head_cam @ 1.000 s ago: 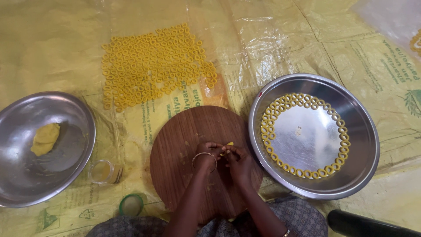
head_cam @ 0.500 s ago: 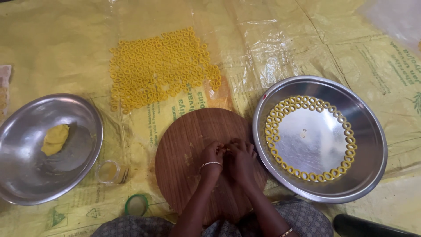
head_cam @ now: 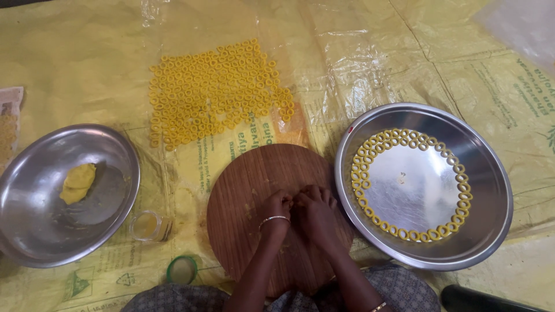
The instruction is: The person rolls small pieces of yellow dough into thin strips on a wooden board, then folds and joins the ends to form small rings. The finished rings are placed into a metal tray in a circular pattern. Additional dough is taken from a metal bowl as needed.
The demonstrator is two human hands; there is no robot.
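Working close together over the round wooden board (head_cam: 254, 190), the left hand (head_cam: 276, 207) and right hand (head_cam: 315, 209) have their fingertips meeting, curled inward; whatever small piece of dough sits between them is hidden by the knuckles, so I cannot tell whether either hand is actually pinching it or just rolling it against the wood. The piece, if present, lies right at the meeting point of the fingers, on the board's middle. Its long axis and heading cannot be read; judging by how the hands face each other, a strand would likely run left to right between them, but that is a guess. Risks, as I judge them: a thin strand could tear if the hands pull apart unevenly, or stick to the board. To the right of the grip, just beside the right hand, the steel plate (head_cam: 491, 190) carries a circle of yellow rings (head_cam: 370, 151); an elbow or wrist swing that way could nudge the rim and disturb them. Ahead of the grip lies the big patch of drying rings (head_cam: 214, 86) on the plastic sheet (head_cam: 358, 52). Left of the grip, a small jar (head_cam: 147, 225) lies near the steel bowl (head_cam: 115, 202) holding the dough lump (head_cam: 77, 183); the jar could be knocked by the left forearm.
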